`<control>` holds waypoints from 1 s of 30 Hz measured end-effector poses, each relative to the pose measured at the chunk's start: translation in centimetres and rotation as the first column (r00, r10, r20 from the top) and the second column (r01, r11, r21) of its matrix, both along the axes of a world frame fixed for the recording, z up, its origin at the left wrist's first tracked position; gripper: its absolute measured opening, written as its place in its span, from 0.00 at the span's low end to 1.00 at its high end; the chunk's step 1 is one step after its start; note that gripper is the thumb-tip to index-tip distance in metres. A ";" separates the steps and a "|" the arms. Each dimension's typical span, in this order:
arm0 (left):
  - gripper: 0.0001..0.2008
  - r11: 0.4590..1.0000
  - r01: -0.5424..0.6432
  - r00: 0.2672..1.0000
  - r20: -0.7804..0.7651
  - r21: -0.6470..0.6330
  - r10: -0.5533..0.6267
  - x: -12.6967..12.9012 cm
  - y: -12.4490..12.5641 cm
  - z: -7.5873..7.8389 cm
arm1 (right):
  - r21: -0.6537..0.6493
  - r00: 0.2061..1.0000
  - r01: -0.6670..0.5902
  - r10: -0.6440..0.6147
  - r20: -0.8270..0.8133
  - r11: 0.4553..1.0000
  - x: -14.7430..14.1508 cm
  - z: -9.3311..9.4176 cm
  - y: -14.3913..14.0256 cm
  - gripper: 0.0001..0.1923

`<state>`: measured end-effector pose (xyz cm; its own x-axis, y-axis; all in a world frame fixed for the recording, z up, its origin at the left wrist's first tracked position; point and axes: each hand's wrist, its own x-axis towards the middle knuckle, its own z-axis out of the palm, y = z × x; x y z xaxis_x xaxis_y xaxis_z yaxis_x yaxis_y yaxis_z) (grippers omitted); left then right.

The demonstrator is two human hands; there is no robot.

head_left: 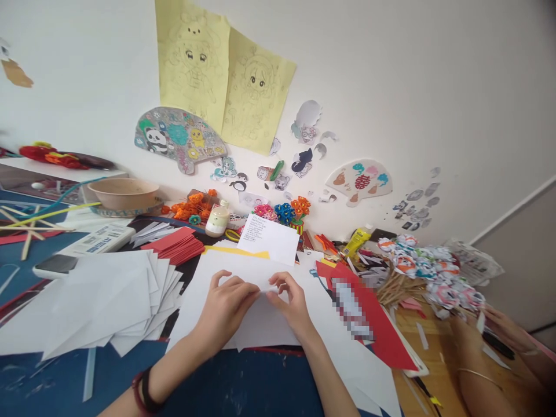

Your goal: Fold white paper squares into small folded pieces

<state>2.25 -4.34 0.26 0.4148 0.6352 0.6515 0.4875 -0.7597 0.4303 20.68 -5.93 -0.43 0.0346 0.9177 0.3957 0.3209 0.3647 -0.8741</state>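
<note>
Both hands sit side by side in the middle of the worktop, pressing on a white paper. The left hand lies flat on the paper with its fingers bent. The right hand is just beside it, and its fingertips pinch the paper at a fold near the top. The two hands almost touch. It looks like the top edge is folded over, but the white on white makes that hard to see. The left wrist wears a dark band.

The paper lies on a bigger white sheet, close to the front edge of the blue worktop. To the left is a messy pile of white papers. Behind that pile is a stack of red paper. A small white card with writing stands behind the hands. To the right lies a red sheet.

Farther back stand a little bottle, a tan bowl and some paper flowers. On the right is a heap of paper flowers on sticks. Another person's arm rests on the worktop at the right edge.

On the wall hang two yellow drawings and a paper fan with a panda.
</note>
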 end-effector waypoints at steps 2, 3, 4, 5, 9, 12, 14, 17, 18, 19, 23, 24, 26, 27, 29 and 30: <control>0.09 0.995 0.045 0.999 0.014 -0.089 -0.044 0.0 0.1 0.2 | -0.066 0.997 -0.078 0.077 -0.013 0.995 -0.1 0.0 -0.1 0.09; 0.10 0.988 0.066 0.998 0.022 -0.141 -0.064 0.0 0.1 0.3 | -0.104 0.993 -0.111 0.107 -0.045 0.988 -0.1 -0.1 -0.2 0.09; 0.10 0.978 0.080 0.997 0.031 -0.195 -0.075 0.0 0.0 0.5 | -0.135 0.989 -0.134 0.123 -0.087 0.982 -0.1 -0.1 -0.2 0.10; 0.11 0.966 0.085 0.996 0.037 -0.246 -0.078 0.1 0.0 0.6 | -0.153 0.983 -0.148 0.128 -0.132 0.977 -0.1 -0.2 -0.3 0.10; 0.11 0.918 0.052 0.999 0.018 -0.393 -0.049 0.3 -0.4 1.1 | -0.184 0.958 -0.176 0.125 -0.260 0.967 -0.2 -0.3 -0.5 0.09; 0.11 0.902 0.067 0.997 0.000 -0.427 -0.074 0.3 -0.6 1.4 | -0.216 0.939 -0.210 0.135 -0.317 0.953 -0.3 -0.3 -0.7 0.11; 0.11 0.895 0.116 0.992 0.007 -0.431 -0.126 0.3 -0.7 1.7 | -0.231 0.933 -0.242 0.160 -0.323 0.942 -0.5 -0.2 -0.9 0.13; 0.10 0.859 0.191 0.981 0.069 -0.474 -0.180 0.3 -0.8 1.9 | -0.255 0.926 -0.285 0.197 -0.323 0.924 -0.6 0.0 -1.0 0.13; 0.09 0.832 0.224 0.975 0.105 -0.508 -0.198 0.3 -0.8 1.9 | -0.263 0.925 -0.293 0.202 -0.322 0.919 -0.6 0.1 -1.1 0.13; 0.09 0.797 0.260 0.966 0.147 -0.545 -0.215 0.3 -0.7 1.8 | -0.274 0.925 -0.300 0.208 -0.319 0.914 -0.7 0.2 -1.1 0.14; 0.09 0.689 0.380 0.925 0.272 -0.617 -0.267 0.4 -0.2 1.0 | -0.314 0.926 -0.320 0.225 -0.304 0.894 -0.7 0.3 -1.1 0.16; 0.08 0.680 0.394 0.919 0.281 -0.618 -0.277 0.4 -0.1 0.9 | -0.319 0.927 -0.316 0.219 -0.303 0.894 -0.7 0.2 -1.1 0.16; 0.08 0.663 0.417 0.909 0.287 -0.621 -0.302 0.4 0.2 0.7 | -0.316 0.935 -0.290 0.196 -0.296 0.903 -0.5 0.1 -1.0 0.17; 0.08 0.656 0.423 0.906 0.287 -0.625 -0.312 0.3 0.2 0.7 | -0.314 0.939 -0.277 0.186 -0.290 0.908 -0.4 0.1 -0.9 0.17; 0.08 0.648 0.427 0.904 0.280 -0.630 -0.323 0.1 0.4 0.9 | -0.302 0.946 -0.247 0.162 -0.281 0.921 0.1 0.1 -0.7 0.17; 0.07 0.648 0.424 0.905 0.276 -0.632 -0.323 0.0 0.4 1.0 | -0.293 0.949 -0.233 0.151 -0.277 0.927 0.3 0.1 -0.6 0.17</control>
<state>2.22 -3.92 1.24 0.6618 0.7267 0.1845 0.1301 -0.3537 0.9262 20.99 -6.48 -0.33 -0.0967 0.9918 0.0833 0.0334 0.0869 -0.9957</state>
